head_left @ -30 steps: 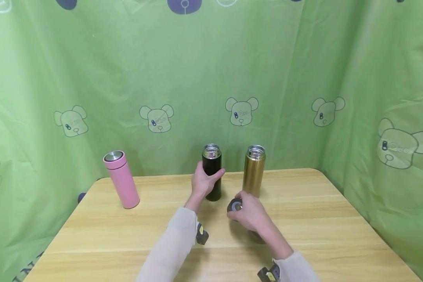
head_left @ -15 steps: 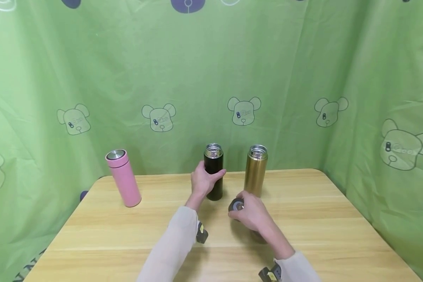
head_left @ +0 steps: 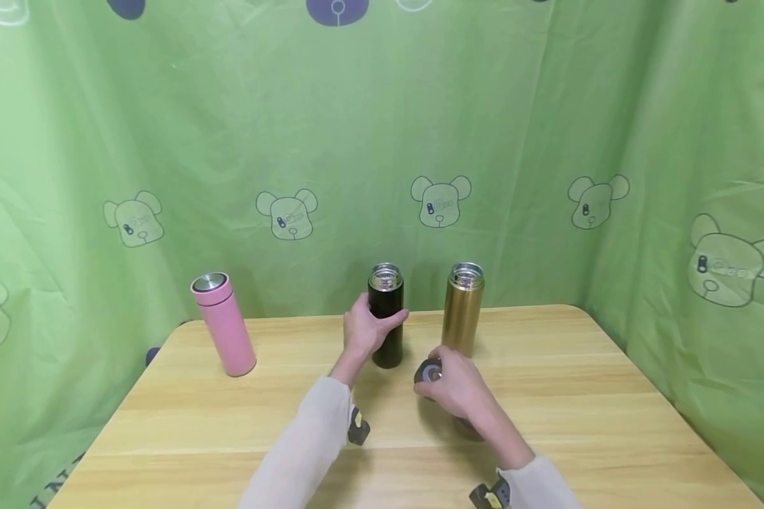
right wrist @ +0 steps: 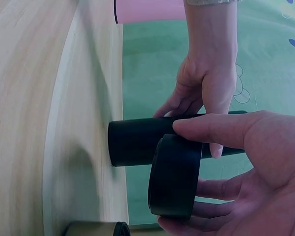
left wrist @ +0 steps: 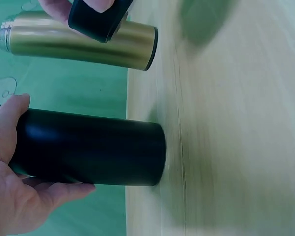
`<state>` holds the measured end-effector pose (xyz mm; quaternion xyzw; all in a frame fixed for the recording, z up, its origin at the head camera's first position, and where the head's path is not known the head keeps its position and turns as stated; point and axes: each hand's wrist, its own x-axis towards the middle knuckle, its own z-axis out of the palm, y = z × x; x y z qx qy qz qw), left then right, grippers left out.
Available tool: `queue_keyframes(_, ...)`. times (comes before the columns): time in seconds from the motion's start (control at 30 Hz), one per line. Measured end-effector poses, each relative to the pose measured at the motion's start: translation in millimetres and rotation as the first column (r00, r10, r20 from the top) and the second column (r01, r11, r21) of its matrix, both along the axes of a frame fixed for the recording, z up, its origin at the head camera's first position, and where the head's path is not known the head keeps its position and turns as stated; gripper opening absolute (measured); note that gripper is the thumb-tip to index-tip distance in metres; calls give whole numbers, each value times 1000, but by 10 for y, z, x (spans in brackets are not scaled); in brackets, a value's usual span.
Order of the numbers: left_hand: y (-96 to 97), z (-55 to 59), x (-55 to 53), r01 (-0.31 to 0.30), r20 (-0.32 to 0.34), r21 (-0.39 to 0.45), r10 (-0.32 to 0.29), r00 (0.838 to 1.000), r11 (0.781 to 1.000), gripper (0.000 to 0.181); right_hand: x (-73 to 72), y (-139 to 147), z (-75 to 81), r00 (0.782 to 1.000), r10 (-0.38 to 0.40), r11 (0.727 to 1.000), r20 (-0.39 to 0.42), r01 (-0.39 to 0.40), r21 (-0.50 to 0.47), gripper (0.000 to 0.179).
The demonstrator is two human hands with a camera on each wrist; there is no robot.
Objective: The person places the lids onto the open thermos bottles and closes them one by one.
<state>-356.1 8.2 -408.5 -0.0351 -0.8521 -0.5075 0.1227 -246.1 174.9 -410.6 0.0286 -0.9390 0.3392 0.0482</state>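
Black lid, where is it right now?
In the head view, right of centre, the right hand holds the black lid above the table, in front of the gold flask and to the right of the black flask.

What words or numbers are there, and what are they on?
Green fabric curtain, lower left: dark letters, one maybe "N", too cut off to read.
Curtain's cartoon bear faces: lettering too blurred to read.
Pink cylindrical bottle, black cylindrical bottle, gold metallic cylindrical bottle, round black lid: no readable writing.

Left hand [head_left: 363, 329] farther forward, thumb [head_left: 393, 317] spread — right hand [head_left: 455, 382] nearer, fingers [right wrist: 221, 189] curled.
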Motion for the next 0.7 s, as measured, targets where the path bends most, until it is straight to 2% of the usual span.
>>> queue_keyframes(0.33, -130, -6, 276, 110, -48, -11, -111, 993, 994, 61, -7, 63, 30, 1000, -7, 1000, 2, 7, -14, 64)
queue_keyframes(0.7, -241, -28, 616, 228, -5, 18, -228, 974, 973, 65, -42, 143, 41, 999, -26, 999, 43, 27, -21, 65)
